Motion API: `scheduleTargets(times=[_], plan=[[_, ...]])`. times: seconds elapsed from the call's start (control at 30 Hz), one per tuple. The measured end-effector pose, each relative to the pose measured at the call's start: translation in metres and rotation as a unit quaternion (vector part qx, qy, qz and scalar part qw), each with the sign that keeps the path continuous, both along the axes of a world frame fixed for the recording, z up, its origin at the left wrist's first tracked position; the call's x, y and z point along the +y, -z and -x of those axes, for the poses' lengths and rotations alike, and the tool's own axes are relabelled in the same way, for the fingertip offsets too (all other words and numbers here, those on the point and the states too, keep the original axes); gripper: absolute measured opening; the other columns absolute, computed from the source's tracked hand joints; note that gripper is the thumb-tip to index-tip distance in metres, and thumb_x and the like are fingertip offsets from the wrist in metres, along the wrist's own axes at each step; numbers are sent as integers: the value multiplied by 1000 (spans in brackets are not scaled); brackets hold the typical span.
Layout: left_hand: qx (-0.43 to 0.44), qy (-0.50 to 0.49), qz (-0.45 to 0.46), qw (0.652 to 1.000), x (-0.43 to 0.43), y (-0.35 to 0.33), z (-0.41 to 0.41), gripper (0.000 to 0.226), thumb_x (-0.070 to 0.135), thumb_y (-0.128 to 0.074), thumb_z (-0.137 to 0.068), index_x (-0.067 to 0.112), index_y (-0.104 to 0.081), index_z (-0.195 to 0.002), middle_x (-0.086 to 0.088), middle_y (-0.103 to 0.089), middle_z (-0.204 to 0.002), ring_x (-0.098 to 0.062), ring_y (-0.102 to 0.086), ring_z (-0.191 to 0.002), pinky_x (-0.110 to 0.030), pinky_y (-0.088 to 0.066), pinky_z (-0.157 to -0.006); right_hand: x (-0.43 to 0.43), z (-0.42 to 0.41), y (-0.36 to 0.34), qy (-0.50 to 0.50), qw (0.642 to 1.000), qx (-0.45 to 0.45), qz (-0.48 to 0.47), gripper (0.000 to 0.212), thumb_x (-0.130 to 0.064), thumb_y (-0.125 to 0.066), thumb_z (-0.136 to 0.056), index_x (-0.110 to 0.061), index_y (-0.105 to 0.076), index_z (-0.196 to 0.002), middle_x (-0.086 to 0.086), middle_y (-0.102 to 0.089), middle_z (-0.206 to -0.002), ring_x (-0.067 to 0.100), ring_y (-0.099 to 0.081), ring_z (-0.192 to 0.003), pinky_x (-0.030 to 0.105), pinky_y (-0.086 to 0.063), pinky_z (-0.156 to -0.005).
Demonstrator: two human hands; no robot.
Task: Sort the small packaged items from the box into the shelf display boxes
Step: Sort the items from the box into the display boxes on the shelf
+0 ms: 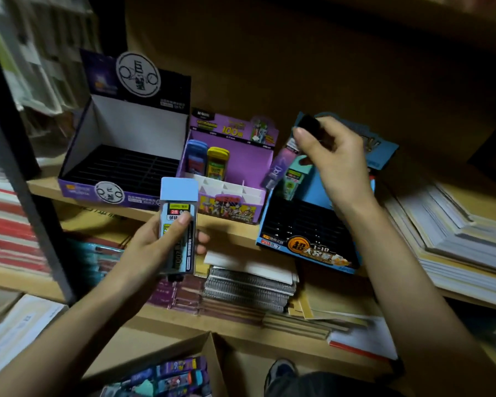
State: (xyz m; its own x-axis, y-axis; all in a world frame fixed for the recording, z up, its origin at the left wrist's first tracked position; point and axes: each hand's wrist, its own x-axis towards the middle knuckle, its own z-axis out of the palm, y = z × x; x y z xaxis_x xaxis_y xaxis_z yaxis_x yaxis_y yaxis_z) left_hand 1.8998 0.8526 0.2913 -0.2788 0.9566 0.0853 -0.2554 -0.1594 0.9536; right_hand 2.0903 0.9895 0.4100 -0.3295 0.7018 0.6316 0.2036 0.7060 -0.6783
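**Two hands, two packs at the shelf**

The wooden shelf (226, 229) runs behind both hands. Beyond the left hand (161, 247) and further to its left stands the dark display box (138, 124), its black slotted floor bare. Between the two hands, further back, is the purple display box (249, 164). Directly under the right hand (335, 159) sits the blue display box (312, 250), tilted over the shelf edge. Right of that hand lie stacks of paper (455, 239). Below the left forearm, nearest the person, is the cardboard box (155, 356) with loose packs inside.

The left hand grips a pale-capped pack (178, 202) upright, thumb across its label and fingers wrapped behind it, in front of the purple display box.

The right hand is curled, thumb and fingers pinching the top of a purple pack (278, 167) that slants down towards the blue display box's back row. A dark blurred shape at its fingertips cannot be made out.

Just below that hand's palm a mint pack (295, 179) stands in the blue box. Left of the hand, a blue pack (196, 159) and a yellow pack (218, 161) stand side by side in the purple box.
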Motion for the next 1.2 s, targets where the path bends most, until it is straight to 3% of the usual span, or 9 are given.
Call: scheduleTargets(times=[0.1,0.23,0.33,0.53,0.63,0.7,0.83,1.03,1.2], plan=[[3,-37,-2,999,-9,-5,25,28,39,-54,-78,24,-58,-102,-5,-73,-85,-14,-70,-73,-24,-56,-54,-12,48,-15,-86,996,2,12,9,-18,-62,-89,-25,-63,-83,-13,-60,-74,2,-58,-74,24,-47,-67],[28,-104,11,994,-26,-8,62,29,45,-52,-82,34,-59,-108,0,-72,-98,-14,-69,-84,-28,-55,-57,-12,123,-27,-127,992,-15,12,8,-14,-64,-87,-21,-64,-83,-10,-61,-74,3,-57,-71,22,-47,-67],[26,-143,21,989,-40,-8,82,30,46,-53,-79,37,-62,-107,5,-70,-101,-3,-68,-78,-24,-54,-53,0,170,-29,-99,992,-71,-21,9,-14,-68,-83,-16,-65,-91,-10,-61,-82,2,-56,-78,22,-46,-75],[20,-148,21,989,-59,-10,98,28,44,-54,-75,35,-63,-101,12,-72,-87,-1,-68,-77,-17,-52,-49,37,202,-23,-12,958,-262,-112,33,-15,-68,-83,-11,-63,-116,6,-64,-118,14,-55,-110,7,-30,-75],[31,-148,38,988,-66,-8,102,32,48,-57,-72,37,-65,-100,12,-71,-90,-10,-68,-84,-30,-58,-60,46,200,-15,-12,934,-333,-130,33,-16,-67,-84,-11,-63,-116,9,-64,-120,22,-56,-114,22,-39,-89],[27,-155,48,986,-69,-7,106,29,50,-58,-70,40,-67,-96,10,-72,-91,-13,-69,-84,-37,-59,-64,47,199,-10,-23,926,-354,-128,32,-17,-67,-84,-10,-63,-115,12,-65,-115,25,-59,-108,28,-44,-88],[18,-155,46,987,-69,-8,107,23,49,-60,-67,38,-70,-84,11,-72,-82,-10,-70,-76,-31,-59,-59,48,202,-3,-19,927,-353,-124,32,-19,-69,-84,-10,-63,-114,10,-64,-113,22,-59,-102,26,-43,-81],[-9,-166,45,985,-66,-8,103,46,44,-64,-70,19,-59,-109,1,-73,-86,-18,-71,-79,-38,-60,-69,51,205,2,37,908,-391,-147,38,-21,-68,-84,-13,-50,-117,14,-62,-110,32,-60,-99,46,-52,-81],[-9,-147,28,989,-63,-7,101,42,42,-59,-75,22,-58,-112,6,-73,-87,-12,-71,-79,-27,-56,-59,56,204,0,63,894,-388,-215,22,-15,-62,-87,-7,-60,-108,14,-59,-110,33,-57,-99,40,-48,-80]])
